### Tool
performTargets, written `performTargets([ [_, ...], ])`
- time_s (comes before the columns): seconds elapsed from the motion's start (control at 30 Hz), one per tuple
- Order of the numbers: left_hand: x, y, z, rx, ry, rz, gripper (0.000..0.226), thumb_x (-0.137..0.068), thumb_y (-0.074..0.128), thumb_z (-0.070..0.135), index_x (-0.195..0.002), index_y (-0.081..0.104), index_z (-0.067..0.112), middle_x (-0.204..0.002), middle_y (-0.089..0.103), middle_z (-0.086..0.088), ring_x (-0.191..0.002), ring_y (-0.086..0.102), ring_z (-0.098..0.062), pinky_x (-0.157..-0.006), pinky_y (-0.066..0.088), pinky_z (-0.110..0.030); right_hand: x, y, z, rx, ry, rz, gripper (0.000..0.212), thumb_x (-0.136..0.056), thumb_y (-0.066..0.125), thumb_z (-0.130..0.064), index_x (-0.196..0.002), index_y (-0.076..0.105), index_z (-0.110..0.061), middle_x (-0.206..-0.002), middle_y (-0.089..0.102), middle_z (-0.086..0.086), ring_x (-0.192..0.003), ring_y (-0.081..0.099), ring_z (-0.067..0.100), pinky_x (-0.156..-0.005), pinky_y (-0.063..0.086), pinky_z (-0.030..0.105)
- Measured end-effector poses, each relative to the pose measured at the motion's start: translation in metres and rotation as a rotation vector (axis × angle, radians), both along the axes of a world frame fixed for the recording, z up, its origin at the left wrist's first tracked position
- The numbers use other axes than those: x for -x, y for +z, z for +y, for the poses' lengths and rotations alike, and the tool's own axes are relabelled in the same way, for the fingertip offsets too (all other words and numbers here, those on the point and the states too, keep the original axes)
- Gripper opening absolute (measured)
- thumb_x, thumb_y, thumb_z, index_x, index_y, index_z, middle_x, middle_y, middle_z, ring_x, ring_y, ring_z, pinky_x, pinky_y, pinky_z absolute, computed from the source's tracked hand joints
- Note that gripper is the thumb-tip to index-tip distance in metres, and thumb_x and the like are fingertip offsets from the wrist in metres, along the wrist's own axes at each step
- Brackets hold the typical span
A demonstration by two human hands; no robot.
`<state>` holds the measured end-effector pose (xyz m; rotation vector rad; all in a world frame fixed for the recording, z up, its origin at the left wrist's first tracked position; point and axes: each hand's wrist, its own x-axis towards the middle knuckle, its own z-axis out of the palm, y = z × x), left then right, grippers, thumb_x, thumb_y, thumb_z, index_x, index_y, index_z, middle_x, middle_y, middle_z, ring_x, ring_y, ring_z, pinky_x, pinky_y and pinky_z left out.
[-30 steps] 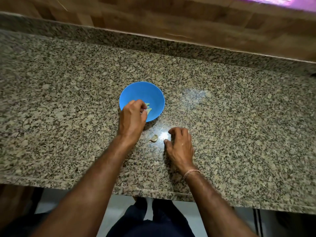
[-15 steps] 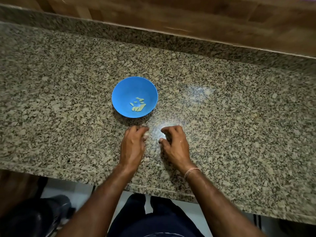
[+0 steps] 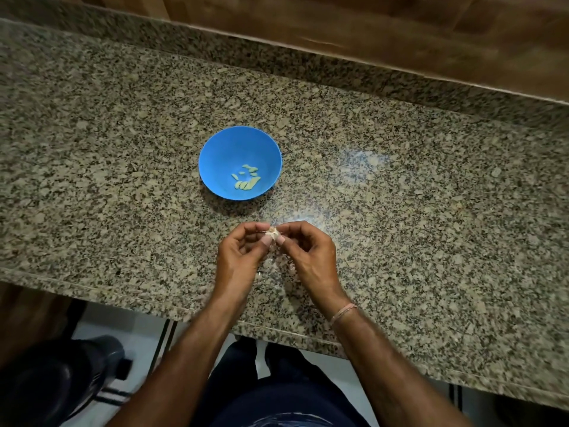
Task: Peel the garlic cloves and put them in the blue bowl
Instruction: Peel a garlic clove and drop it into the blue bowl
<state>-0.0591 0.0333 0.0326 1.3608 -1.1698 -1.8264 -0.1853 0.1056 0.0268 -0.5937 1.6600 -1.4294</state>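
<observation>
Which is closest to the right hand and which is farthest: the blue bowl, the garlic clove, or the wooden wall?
1. Garlic clove: pinched in fingers of the right hand.
2. Blue bowl: ahead, slightly left.
3. Wooden wall: at the very back, farthest.

Dim, warm indoor light, prob. from above. Two pale glare patches on the granite counter (image 3: 107, 143): one just this side of the blue bowl (image 3: 221, 149), one to its right. Soft bowl shadow falls on the near side. Centre approx. sharp; forearms (image 3: 197, 343) & wood-look wall (image 3: 385, 29) smeared w/ motion blur. Wide-angle lens bows the counter edges; bottom corners dark, detail lost.
</observation>
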Motion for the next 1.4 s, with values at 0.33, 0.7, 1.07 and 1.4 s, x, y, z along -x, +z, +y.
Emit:
performTargets([
  [0.33, -0.005, 0.001, 0.004, -0.151, 0.005, 0.163, 0.032, -0.083, 0.076, 0.012, -0.115, 0.075, 0.01, -0.119, 0.077, -0.009, -0.114, 0.072, -0.023, -0.092, 0.059, -0.032, -0.009, 0.005, 0.006, 0.072, 0.007, 0.191, 0.008, -0.094, 0.076, -0.007, -0.101, 0.074, -0.01, -0.097, 0.076, 0.0, -0.094, 0.074, 0.019, -0.086, 0.063, 0.044],
  [0.7, -0.006, 0.0, 0.019, -0.196, 0.07, 0.14, 0.024, -0.086, 0.075, 0.003, -0.11, 0.074, 0.005, -0.107, 0.078, -0.017, -0.102, 0.076, -0.024, -0.08, 0.061, -0.024, -0.014, 0.004, 0.007, -0.004, 0.075, 0.614, 0.013, -0.092, 0.074, -0.003, -0.089, 0.066, -0.013, -0.084, 0.064, -0.006, -0.077, 0.06, 0.009, -0.064, 0.052, 0.025],
  [1.07, 0.001, -0.006, 0.03, -0.19, 0.143, 0.045, 0.016, -0.089, 0.074, -0.003, -0.104, 0.073, 0.003, -0.094, 0.08, -0.013, -0.089, 0.079, -0.019, -0.073, 0.061, -0.021, -0.025, -0.014, 0.011, -0.094, 0.131, 0.692, 0.025, -0.097, 0.059, 0.007, -0.092, 0.053, -0.016, -0.085, 0.056, -0.003, -0.073, 0.05, 0.009, -0.057, 0.046, 0.025],
  [1.4, -0.011, -0.015, 0.02, -0.148, -0.059, 0.029, 0.013, -0.089, 0.075, 0.0, -0.101, 0.07, -0.001, -0.102, 0.079, -0.017, -0.1, 0.077, -0.03, -0.086, 0.062, -0.035, -0.019, -0.012, 0.018, -0.074, 0.078, 0.398, 0.012, -0.095, 0.072, -0.004, -0.093, 0.066, -0.014, -0.086, 0.068, -0.002, -0.08, 0.066, 0.012, -0.066, 0.055, 0.019],
])
